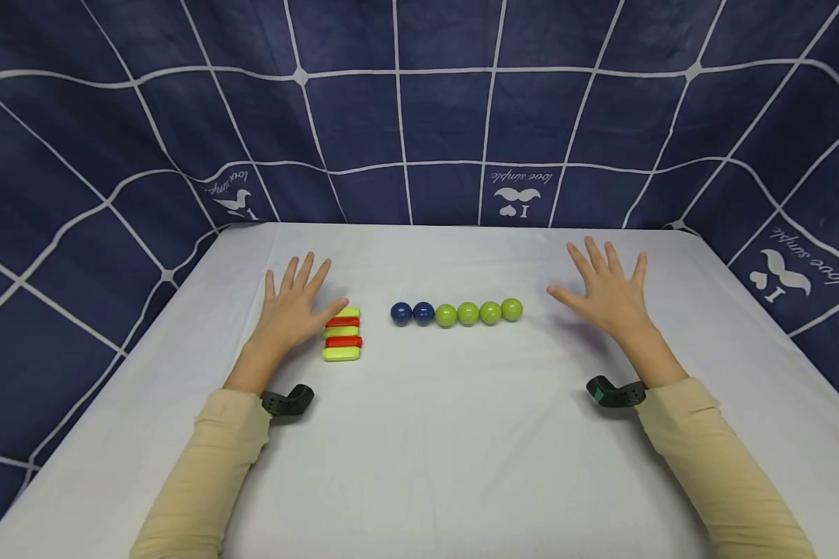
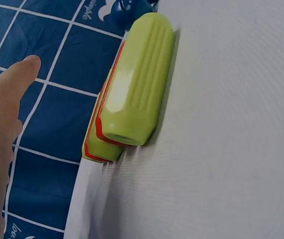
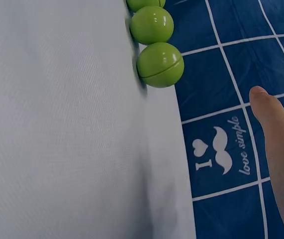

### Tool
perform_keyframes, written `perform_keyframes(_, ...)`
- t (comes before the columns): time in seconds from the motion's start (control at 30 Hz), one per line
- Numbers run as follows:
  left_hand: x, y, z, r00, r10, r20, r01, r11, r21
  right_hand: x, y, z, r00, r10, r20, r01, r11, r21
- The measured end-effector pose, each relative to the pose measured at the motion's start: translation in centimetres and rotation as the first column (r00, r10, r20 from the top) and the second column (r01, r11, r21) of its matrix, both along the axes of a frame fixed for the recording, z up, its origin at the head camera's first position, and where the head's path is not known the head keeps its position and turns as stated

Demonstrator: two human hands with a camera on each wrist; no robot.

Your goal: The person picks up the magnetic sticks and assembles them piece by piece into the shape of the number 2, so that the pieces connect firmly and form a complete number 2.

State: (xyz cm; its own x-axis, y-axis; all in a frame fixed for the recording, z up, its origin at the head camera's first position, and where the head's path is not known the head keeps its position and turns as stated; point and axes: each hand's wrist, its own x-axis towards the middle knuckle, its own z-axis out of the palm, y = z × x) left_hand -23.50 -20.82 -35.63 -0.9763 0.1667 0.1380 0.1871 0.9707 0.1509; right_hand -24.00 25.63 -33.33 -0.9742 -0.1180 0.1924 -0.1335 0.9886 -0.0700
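Note:
My left hand [image 1: 292, 314] is held with spread fingers at the left of the table, holding nothing. Its thumb overlaps the far end of a column of plastic bars in the head view. Three yellow-green bars [image 1: 341, 354] alternate with two red bars [image 1: 343, 341]; a ridged yellow-green one [image 2: 139, 82] looms large in the left wrist view. Two dark blue balls [image 1: 412, 314] and several green balls [image 1: 468, 314] form a row at mid-table. Right of that row, my right hand [image 1: 610, 299] spreads its fingers, also holding nothing, its thumb pointing toward the last green ball [image 3: 160, 65].
A white cloth covers the table [image 1: 426, 442]. Navy curtain [image 1: 447, 116] with white grid lines surrounds its back and sides. Dark wrist straps with camera mounts sit on the left wrist [image 1: 288, 400] and right wrist [image 1: 615, 392], beside beige sleeves.

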Motion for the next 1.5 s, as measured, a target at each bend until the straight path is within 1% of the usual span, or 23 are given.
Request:
perform_keyframes(0.13, -0.1, 0.2, 0.3, 1.000, -0.009, -0.020, 0.009, 1.000, 0.004, 0.0, -0.5, 0.2, 1.000, 0.015, 0.000, -0.015, 1.000, -0.002)
perform_keyframes(0.23, 0.0, 0.7, 0.6, 0.999, -0.024, -0.043, 0.025, 0.999, 0.034, 0.1, -1.3, 0.3, 0.999, 0.044, -0.006, -0.044, 0.999, -0.016)
perform_keyframes(0.33, 0.2, 1.6, 1.0, 0.997, -0.030, -0.075, 0.037, 0.994, 0.105, 0.2, -2.4, 0.1, 0.995, 0.087, -0.039, -0.089, 0.995, -0.050)
perform_keyframes(0.4, 0.2, 2.3, 1.1, 0.994, -0.015, -0.107, 0.033, 0.986, 0.165, 0.3, -3.3, -0.3, 0.989, 0.124, -0.082, -0.131, 0.988, -0.084)
perform_keyframes(0.47, 0.2, 3.0, 1.0, 0.990, 0.006, -0.144, 0.027, 0.973, 0.230, 0.4, -4.2, -0.9, 0.980, 0.159, -0.122, -0.175, 0.975, -0.135)
perform_keyframes(0.5, 0.3, 3.4, 1.0, 0.987, 0.019, -0.161, 0.025, 0.965, 0.263, 0.5, -4.6, -1.3, 0.975, 0.175, -0.139, -0.197, 0.966, -0.170)
perform_keyframes(0.57, 0.2, 4.0, 0.7, 0.980, 0.039, -0.195, 0.029, 0.943, 0.333, 0.8, -5.4, -2.2, 0.969, 0.197, -0.151, -0.231, 0.937, -0.261)
perform_keyframes(0.6, 0.2, 4.2, 0.4, 0.976, 0.046, -0.213, 0.036, 0.930, 0.366, 0.9, -5.7, -2.6, 0.968, 0.203, -0.145, -0.240, 0.919, -0.312)
perform_keyframes(0.67, 0.2, 4.5, -0.4, 0.970, 0.059, -0.237, 0.051, 0.900, 0.433, 1.3, -6.3, -3.5, 0.970, 0.208, -0.126, -0.243, 0.871, -0.428)
perform_keyframes(0.7, 0.3, 4.6, -0.8, 0.969, 0.063, -0.241, 0.058, 0.884, 0.465, 1.4, -6.5, -3.9, 0.971, 0.210, -0.113, -0.239, 0.847, -0.476)
perform_keyframes(0.77, 0.3, 4.5, -1.6, 0.972, 0.063, -0.228, 0.067, 0.852, 0.520, 1.6, -6.8, -4.5, 0.974, 0.209, -0.093, -0.225, 0.803, -0.552)
perform_keyframes(0.83, 0.3, 4.2, -2.2, 0.980, 0.059, -0.188, 0.058, 0.826, 0.561, 1.7, -6.9, -5.1, 0.976, 0.204, -0.074, -0.206, 0.766, -0.609)
perform_keyframes(0.87, 0.4, 4.0, -2.4, 0.986, 0.055, -0.157, 0.045, 0.821, 0.569, 1.7, -6.9, -5.3, 0.977, 0.202, -0.067, -0.199, 0.754, -0.627)
perform_keyframes(0.9, 0.3, 3.8, -2.6, 0.991, 0.048, -0.126, 0.032, 0.823, 0.568, 1.7, -6.8, -5.6, 0.977, 0.203, -0.062, -0.195, 0.744, -0.639)
perform_keyframes(0.97, 0.2, 3.2, -3.0, 0.997, 0.041, -0.067, 0.002, 0.842, 0.540, 1.6, -6.7, -6.1, 0.976, 0.209, -0.053, -0.192, 0.726, -0.661)
perform_keyframes(1.03, 0.2, 2.7, -3.3, 0.999, 0.031, -0.017, -0.019, 0.870, 0.493, 1.6, -6.6, -6.5, 0.973, 0.225, -0.047, -0.198, 0.717, -0.669)
perform_keyframes(1.1, 0.1, 2.4, -3.5, 1.000, 0.019, 0.015, -0.023, 0.897, 0.441, 1.6, -6.5, -6.8, 0.966, 0.255, -0.050, -0.224, 0.720, -0.657)
perform_keyframes(1.13, 0.1, 2.3, -3.5, 0.999, 0.015, 0.030, -0.026, 0.904, 0.426, 1.5, -6.4, -6.9, 0.962, 0.268, -0.051, -0.236, 0.724, -0.648)
perform_keyframes(1.17, 0.1, 2.3, -3.5, 0.999, 0.010, 0.043, -0.027, 0.906, 0.422, 1.5, -6.4, -6.9, 0.959, 0.278, -0.052, -0.246, 0.730, -0.638)
perform_keyframes(1.23, 0.0, 2.3, -3.6, 0.998, 0.005, 0.063, -0.031, 0.904, 0.427, 1.5, -6.4, -7.0, 0.954, 0.295, -0.050, -0.262, 0.742, -0.617)
perform_keyframes(1.3, 0.0, 2.3, -3.6, 0.997, 0.005, 0.082, -0.042, 0.891, 0.453, 1.5, -6.5, -7.0, 0.953, 0.300, -0.043, -0.265, 0.757, -0.597)
perform_keyframes(1.37, 0.0, 2.3, -3.6, 0.995, 0.010, 0.094, -0.055, 0.875, 0.482, 1.5, -6.5, -7.0, 0.955, 0.294, -0.035, -0.256, 0.761, -0.596)
perform_keyframes(1.5, -0.1, 2.3, -3.7, 0.995, 0.039, 0.091, -0.081, 0.847, 0.525, 1.4, -6.7, -7.0, 0.963, 0.268, -0.013, -0.220, 0.761, -0.611)
